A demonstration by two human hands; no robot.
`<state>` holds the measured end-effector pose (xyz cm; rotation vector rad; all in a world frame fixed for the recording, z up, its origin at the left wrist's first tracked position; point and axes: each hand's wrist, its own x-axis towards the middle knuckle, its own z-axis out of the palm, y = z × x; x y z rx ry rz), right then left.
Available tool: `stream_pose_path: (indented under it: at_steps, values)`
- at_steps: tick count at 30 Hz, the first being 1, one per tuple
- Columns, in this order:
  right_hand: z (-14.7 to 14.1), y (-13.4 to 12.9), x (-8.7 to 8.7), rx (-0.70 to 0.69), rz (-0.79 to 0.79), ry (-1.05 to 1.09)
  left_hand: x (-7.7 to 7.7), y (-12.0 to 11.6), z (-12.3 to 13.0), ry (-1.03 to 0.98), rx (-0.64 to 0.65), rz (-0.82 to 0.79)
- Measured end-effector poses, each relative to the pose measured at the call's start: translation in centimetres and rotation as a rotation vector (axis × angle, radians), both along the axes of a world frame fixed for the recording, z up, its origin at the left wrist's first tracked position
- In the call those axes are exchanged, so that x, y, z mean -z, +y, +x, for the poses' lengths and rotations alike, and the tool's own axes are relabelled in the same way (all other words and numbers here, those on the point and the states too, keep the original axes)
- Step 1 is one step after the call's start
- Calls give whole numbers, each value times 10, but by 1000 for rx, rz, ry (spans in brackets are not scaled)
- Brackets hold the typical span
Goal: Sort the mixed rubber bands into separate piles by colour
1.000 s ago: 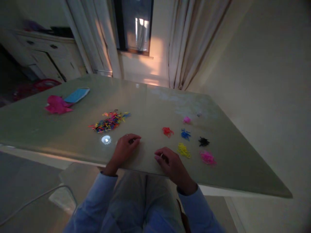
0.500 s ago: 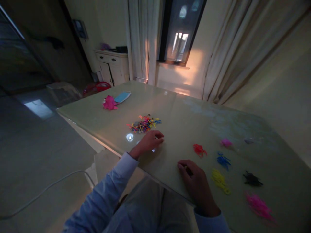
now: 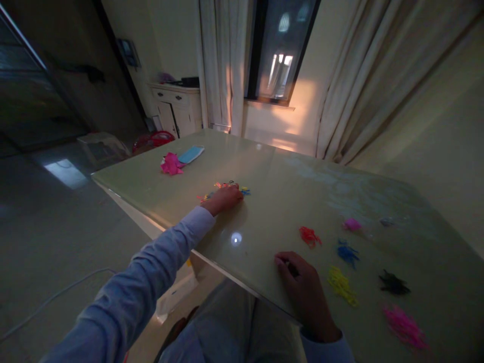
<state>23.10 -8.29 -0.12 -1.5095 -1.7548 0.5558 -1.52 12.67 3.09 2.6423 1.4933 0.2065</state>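
Note:
My left hand [image 3: 226, 198] reaches over the mixed pile of small coloured bands [image 3: 245, 191] and covers most of it; its fingertips are too hidden to tell what they hold. My right hand [image 3: 298, 275] rests near the table's front edge with fingers curled, and whether anything is inside is hidden. To its right lie separate piles of one colour each: red [image 3: 310, 236], blue [image 3: 347, 252], yellow [image 3: 342, 286], black [image 3: 394, 283] and pink [image 3: 406, 326].
A crumpled pink item [image 3: 172, 164] and a blue face mask [image 3: 191, 154] lie at the table's far left. Beyond the red and blue piles are a small pink lump [image 3: 352, 224] and a clear, crinkled item [image 3: 386, 222]. The glossy table [image 3: 280, 201] has its edge near my lap.
My left hand has moved forward and left from beside the mixed pile onto it. My right hand has stayed in nearly the same place.

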Motion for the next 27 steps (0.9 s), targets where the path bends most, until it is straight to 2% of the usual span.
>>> stream_pose_path:
  at_steps: [5, 10, 11, 13, 15, 17, 22, 27]
  values:
    - [0, 0, -1, 0, 9, 12, -5, 5, 4, -20, 34, -2]
    - [-1, 0, 0, -5, -10, 23, -16, -3, 10, -188, 33, 22]
    - [-1, 0, -1, -5, -13, 21, -19, -8, 15, -289, 19, 1]
    - [-2, 0, -1, -1, -11, 16, -23, -25, 28, -647, -15, -141]
    - [-3, 0, -3, 0, -12, 15, -25, -47, 46, -1132, -29, -405]
    - [-3, -1, -5, -10, -19, 15, -24, -74, 66, -1449, -42, -579]
    - [-4, -4, -6, -14, -34, 19, -25, -132, 110, -1768, -57, -824]
    - [-5, -3, -1, 2, -52, -26, -31, -159, 133, -1839, -18, -965]
